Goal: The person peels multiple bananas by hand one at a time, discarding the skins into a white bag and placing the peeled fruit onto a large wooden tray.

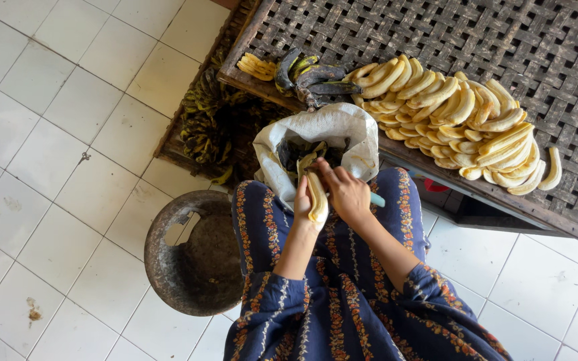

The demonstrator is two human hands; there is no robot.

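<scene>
Our 2 hands met at the centre of the frame, over our lap in its patterned blue dress (pixel 342 294). Our left hand (pixel 304 200) was closed around a peeled banana (pixel 316 195), pale yellow and held roughly upright, its top end near the mouth of the bag. Our right hand (pixel 347 194) was curled shut on a tool with a light blue handle (pixel 376 200) that stuck out to the right; we could not see its working end, and the fingers rested against the banana.

Just above the hands sat a white sack (pixel 342 130), open, with dark peels inside. Behind it, in the upper right of the frame, a woven bench (pixel 503 40) carried a long heap of peeled bananas (pixel 449 113) and, at its left end, a few blackened unpeeled bananas (pixel 316 77). A round, worn metal pan (pixel 195 257) stood on the white tiled floor (pixel 55 154) at lower left.
</scene>
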